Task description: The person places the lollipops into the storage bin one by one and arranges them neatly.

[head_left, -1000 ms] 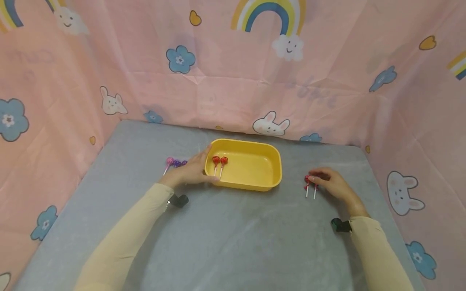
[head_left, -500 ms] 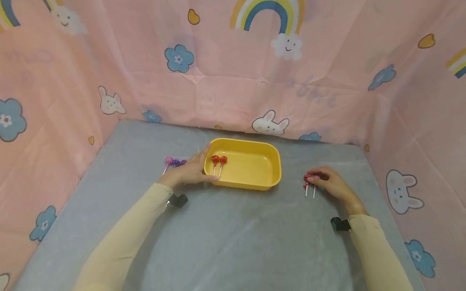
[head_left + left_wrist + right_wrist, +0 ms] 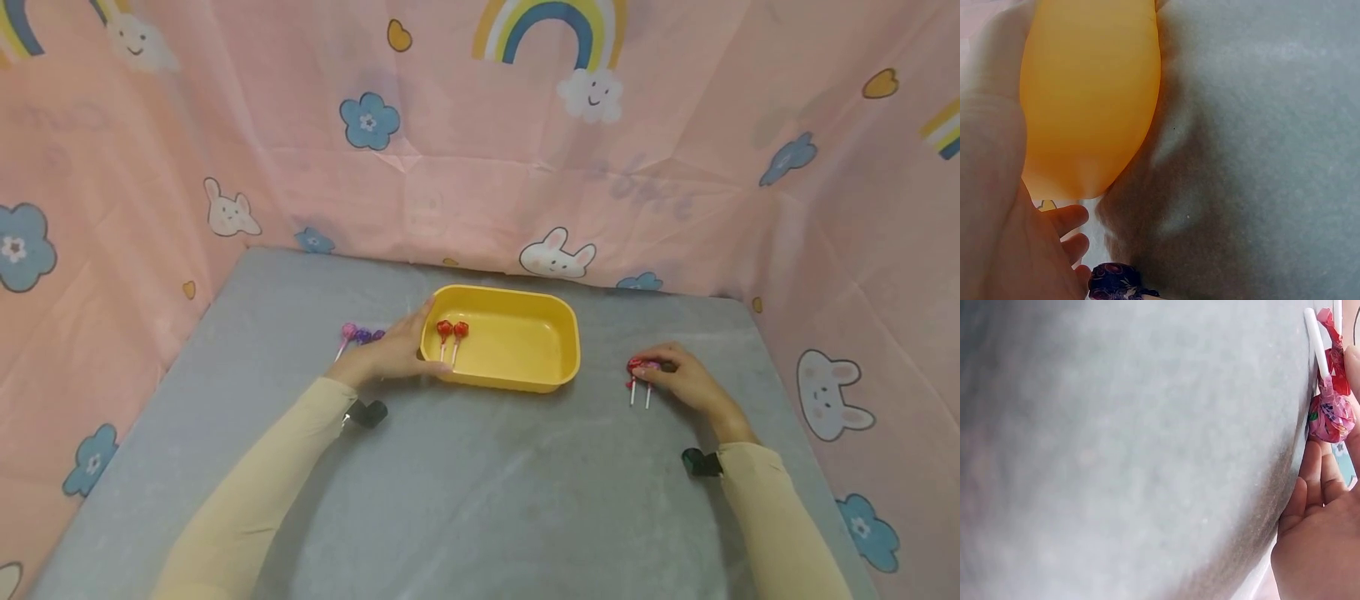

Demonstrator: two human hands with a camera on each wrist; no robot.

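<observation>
Partway, I judge: two red lollipops inside yellow tray, left end gripped by left hand. Right hand pinches another red lollipop right of tray, pink one just beside. Likely undone: these, plus pink lollipop and purple ones at left.

The box sits on the counter, towards its back edge. In the box, at its left end, two lollipops lie side by side. The left hand is against the box's left end; left of the box, partly hidden by that hand, three lollipops lie in a row. Well right of the box, the right hand holds a lollipop pair. Behind the box hangs the curtain.
</observation>
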